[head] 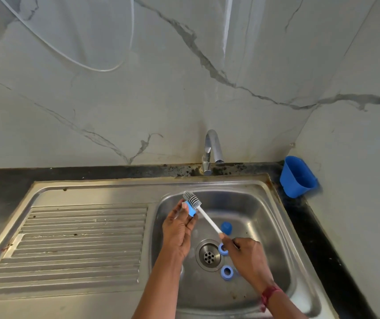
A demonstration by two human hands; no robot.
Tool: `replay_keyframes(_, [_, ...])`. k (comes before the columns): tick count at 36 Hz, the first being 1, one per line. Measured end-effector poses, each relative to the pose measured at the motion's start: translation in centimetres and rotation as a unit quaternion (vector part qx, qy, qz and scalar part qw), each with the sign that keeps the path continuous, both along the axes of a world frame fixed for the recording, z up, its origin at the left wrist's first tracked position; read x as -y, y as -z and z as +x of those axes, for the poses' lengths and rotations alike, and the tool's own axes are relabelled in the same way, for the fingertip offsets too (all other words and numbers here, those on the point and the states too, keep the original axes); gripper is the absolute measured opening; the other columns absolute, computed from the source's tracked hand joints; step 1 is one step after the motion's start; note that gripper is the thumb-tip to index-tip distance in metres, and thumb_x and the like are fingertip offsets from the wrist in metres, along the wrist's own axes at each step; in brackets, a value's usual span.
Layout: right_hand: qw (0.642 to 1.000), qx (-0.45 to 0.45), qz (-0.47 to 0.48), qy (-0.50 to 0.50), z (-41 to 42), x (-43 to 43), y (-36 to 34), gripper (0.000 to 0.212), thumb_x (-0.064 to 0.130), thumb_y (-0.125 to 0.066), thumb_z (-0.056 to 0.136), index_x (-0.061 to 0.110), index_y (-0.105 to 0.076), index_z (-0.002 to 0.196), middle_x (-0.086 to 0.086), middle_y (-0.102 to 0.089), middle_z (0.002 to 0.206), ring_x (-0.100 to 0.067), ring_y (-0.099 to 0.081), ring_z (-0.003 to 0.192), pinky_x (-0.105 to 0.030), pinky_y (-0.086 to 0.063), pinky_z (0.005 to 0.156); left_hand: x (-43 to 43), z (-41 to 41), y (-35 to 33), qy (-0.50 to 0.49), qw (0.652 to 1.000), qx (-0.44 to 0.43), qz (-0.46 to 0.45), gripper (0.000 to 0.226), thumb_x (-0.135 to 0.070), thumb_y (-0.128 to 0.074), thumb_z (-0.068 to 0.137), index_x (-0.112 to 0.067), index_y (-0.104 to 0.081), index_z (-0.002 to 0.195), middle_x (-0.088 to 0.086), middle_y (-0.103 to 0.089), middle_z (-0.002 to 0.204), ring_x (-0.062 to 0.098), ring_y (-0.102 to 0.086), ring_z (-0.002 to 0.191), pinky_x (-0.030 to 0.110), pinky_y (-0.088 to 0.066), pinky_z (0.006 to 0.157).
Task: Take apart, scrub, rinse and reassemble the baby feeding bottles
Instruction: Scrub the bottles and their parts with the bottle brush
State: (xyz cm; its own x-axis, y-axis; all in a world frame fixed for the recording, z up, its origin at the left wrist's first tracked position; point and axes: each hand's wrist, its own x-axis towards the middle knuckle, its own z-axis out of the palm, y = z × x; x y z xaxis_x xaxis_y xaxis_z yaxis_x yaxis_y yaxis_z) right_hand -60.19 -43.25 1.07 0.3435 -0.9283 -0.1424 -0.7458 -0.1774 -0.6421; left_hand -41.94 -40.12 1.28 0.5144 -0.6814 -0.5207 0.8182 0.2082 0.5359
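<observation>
1. Nearest us, one blue ring lies on the sink floor, toward the front edge, just right of the drain.
2. Our right hand curls its fingers round the lower end of the bottle brush; a second blue ring lies partly under it.
3. Our left hand pinches a blue bottle part between thumb and close-set fingertips, over the basin's back left corner, with the grey bristles against it.
4. A blue cap sits mid-basin, beside the handle.
5. The tap stands at the counter's back edge; a blue cup sits in its back right corner.
</observation>
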Motion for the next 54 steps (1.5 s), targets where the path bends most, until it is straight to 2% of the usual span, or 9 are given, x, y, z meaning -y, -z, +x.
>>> replay_keyframes(2, [1.0, 0.011, 0.005, 0.003, 0.3, 0.5, 0.0, 0.064, 0.057, -0.055, 0.093, 0.014, -0.04, 0.047, -0.001, -0.042, 0.043, -0.01, -0.038, 0.042, -0.024, -0.035, 0.05, 0.3, -0.4, 0.3, -0.007, 1.0, 0.001, -0.005, 0.051, -0.01, -0.07, 0.076, 0.002, -0.059, 0.125, 0.019, -0.071, 0.113, 0.025, -0.074, 0.092, 0.042, -0.057, 0.086])
replay_keyframes(5, [0.999, 0.034, 0.008, -0.003, 0.3, 0.7, -0.1, 0.065, 0.055, -0.057, 0.092, 0.016, -0.036, 0.045, 0.003, -0.037, 0.039, -0.01, -0.034, 0.04, -0.022, -0.033, 0.047, 0.7, 0.1, 0.4, -0.015, 1.0, 0.003, 0.006, 0.061, -0.012, -0.071, 0.074, 0.003, -0.056, 0.131, 0.022, -0.068, 0.12, 0.031, -0.069, 0.107, 0.043, -0.057, 0.088])
replay_keyframes(11, [0.999, 0.014, 0.027, -0.023, -0.5, 0.2, 1.1, 0.067, 0.059, -0.054, 0.092, 0.007, -0.051, 0.05, -0.001, -0.039, 0.054, -0.01, -0.038, 0.035, -0.02, -0.034, 0.045, 0.1, 1.4, 1.2, -0.041, 0.998, -0.021, 0.039, 0.034, -0.01, -0.066, 0.089, 0.002, -0.059, 0.121, 0.026, -0.062, 0.128, 0.037, -0.058, 0.123, 0.037, -0.058, 0.082])
replay_keyframes(17, [0.999, 0.027, 0.028, -0.024, 0.7, 0.6, 0.6, 0.066, 0.061, -0.055, 0.091, 0.015, -0.034, 0.047, 0.002, -0.039, 0.044, -0.01, -0.032, 0.041, -0.021, -0.031, 0.046, -0.1, 0.1, 1.2, -0.022, 0.999, -0.032, 0.018, 0.051, -0.014, -0.071, 0.076, 0.003, -0.06, 0.122, 0.021, -0.069, 0.112, 0.029, -0.068, 0.101, 0.039, -0.058, 0.083])
replay_keyframes(25, [0.999, 0.024, 0.015, -0.026, 1.1, 0.0, 0.5, 0.065, 0.063, -0.055, 0.089, 0.014, -0.041, 0.048, 0.0, -0.044, 0.045, -0.009, -0.038, 0.041, -0.022, -0.035, 0.045, 0.2, 1.1, 1.2, -0.064, 0.996, -0.061, 0.015, 0.018, -0.006, -0.063, 0.091, -0.001, -0.064, 0.108, 0.019, -0.067, 0.105, 0.025, -0.067, 0.092, 0.031, -0.061, 0.069])
replay_keyframes(31, [0.999, 0.042, 0.03, 0.0, 1.4, -0.5, 0.5, 0.068, 0.063, -0.054, 0.089, 0.008, -0.042, 0.05, -0.006, -0.051, 0.049, -0.009, -0.039, 0.042, -0.022, -0.036, 0.047, -0.5, 0.1, 0.9, -0.014, 0.999, -0.034, 0.003, 0.039, -0.01, -0.07, 0.08, 0.003, -0.063, 0.115, 0.019, -0.072, 0.104, 0.024, -0.072, 0.087, 0.04, -0.058, 0.082])
replay_keyframes(40, [0.999, 0.032, 0.004, 0.003, 1.6, -1.1, 0.2, 0.068, 0.064, -0.053, 0.089, 0.013, -0.036, 0.047, -0.001, -0.044, 0.045, -0.014, -0.041, 0.041, -0.025, -0.035, 0.046, -0.5, 0.7, 0.6, -0.037, 0.999, -0.033, 0.014, 0.044, -0.003, -0.066, 0.09, 0.005, -0.055, 0.131, 0.018, -0.07, 0.104, 0.025, -0.069, 0.089, 0.037, -0.059, 0.078])
replay_keyframes(49, [0.999, 0.003, -0.021, -0.024, 1.5, -2.5, 0.6, 0.063, 0.058, -0.052, 0.093, 0.019, -0.04, 0.044, 0.005, -0.047, 0.048, -0.01, -0.047, 0.046, -0.018, -0.038, 0.049, -1.7, 1.8, 0.7, -0.057, 0.997, -0.056, 0.02, 0.044, -0.014, -0.068, 0.085, 0.002, -0.059, 0.125, 0.024, -0.066, 0.116, 0.027, -0.068, 0.093, 0.031, -0.062, 0.067])
replay_keyframes(54, [1.0, -0.018, 0.017, -0.002, 1.1, -2.8, 1.4, 0.062, 0.065, -0.041, 0.092, 0.018, -0.048, 0.052, 0.002, -0.054, 0.057, -0.01, -0.051, 0.05, -0.018, -0.037, 0.047, -1.7, 2.2, 1.1, -0.003, 0.999, -0.021, 0.03, 0.052, -0.015, -0.074, 0.074, 0.003, -0.061, 0.122, 0.025, -0.067, 0.119, 0.03, -0.068, 0.101, 0.036, -0.06, 0.079])
